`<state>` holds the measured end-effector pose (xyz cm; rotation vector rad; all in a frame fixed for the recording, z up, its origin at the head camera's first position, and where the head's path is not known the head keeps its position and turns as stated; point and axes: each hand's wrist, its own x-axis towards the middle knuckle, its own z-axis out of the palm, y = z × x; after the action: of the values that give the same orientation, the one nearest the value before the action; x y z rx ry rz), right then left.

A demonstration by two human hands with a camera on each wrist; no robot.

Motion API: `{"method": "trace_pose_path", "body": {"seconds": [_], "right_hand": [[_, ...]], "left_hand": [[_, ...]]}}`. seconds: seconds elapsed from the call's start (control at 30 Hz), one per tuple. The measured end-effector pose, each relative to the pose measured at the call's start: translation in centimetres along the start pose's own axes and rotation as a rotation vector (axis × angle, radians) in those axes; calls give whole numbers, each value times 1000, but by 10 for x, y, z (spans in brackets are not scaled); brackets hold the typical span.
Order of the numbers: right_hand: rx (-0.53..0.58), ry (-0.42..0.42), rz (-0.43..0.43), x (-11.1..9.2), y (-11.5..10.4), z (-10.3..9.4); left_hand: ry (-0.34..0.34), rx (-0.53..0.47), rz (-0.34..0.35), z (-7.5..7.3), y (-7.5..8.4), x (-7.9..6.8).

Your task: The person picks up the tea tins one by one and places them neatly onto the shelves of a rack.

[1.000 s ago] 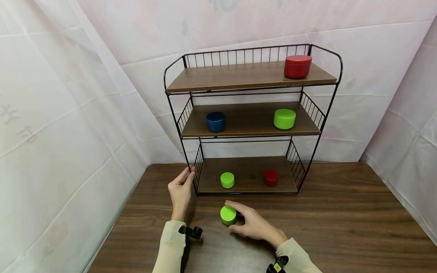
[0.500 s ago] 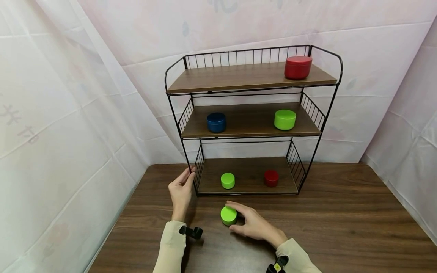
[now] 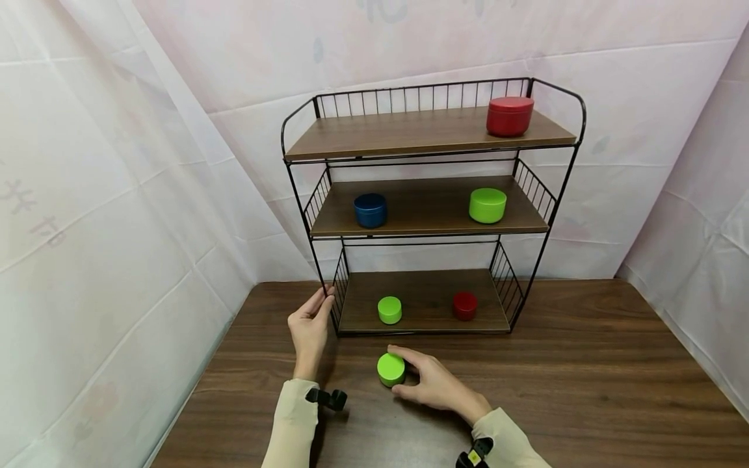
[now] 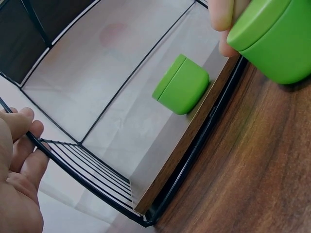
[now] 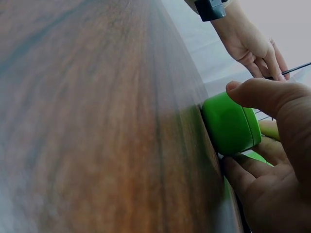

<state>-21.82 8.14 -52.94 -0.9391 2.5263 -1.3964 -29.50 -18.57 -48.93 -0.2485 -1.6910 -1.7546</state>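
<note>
A small round green tin with a lid stands on the wooden table, in front of a three-tier rack of black wire and brown boards. My right hand holds this tin from the right, thumb on the near side and fingers on the far side. The right wrist view shows the same tin between thumb and fingers. My left hand pinches the rack's front left post, low down; in the left wrist view the left hand's fingers close round the black wire.
The bottom shelf bears another small green tin and a small red tin. On the middle shelf stand a blue tin and a larger green tin. A large red tin is on top. White cloth hangs behind and beside.
</note>
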Motion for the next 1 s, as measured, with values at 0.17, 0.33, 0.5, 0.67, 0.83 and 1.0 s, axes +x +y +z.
{"method": "trace_pose_path", "body": {"seconds": [0.17,0.33,0.5,0.67,0.83,1.0], "right_hand": [[4,4,-3,1,0,-1],[-1,3,15,2,0,-3],[7,-3,28,3,-1,-3],[13,-11,39,3,0,-3],[14,-8,45,3,0,-1],[15,-3,37,4,1,1]], "left_hand": [[-6,-3,6,0,-1,1],[-11,-9,4,1,-1,2],[-11,-11,6,1,0,2],[-9,-1,-2,0,1,2],[-4,9,-11,0,0,3],[-3,7,-38,-2,0,2]]}}
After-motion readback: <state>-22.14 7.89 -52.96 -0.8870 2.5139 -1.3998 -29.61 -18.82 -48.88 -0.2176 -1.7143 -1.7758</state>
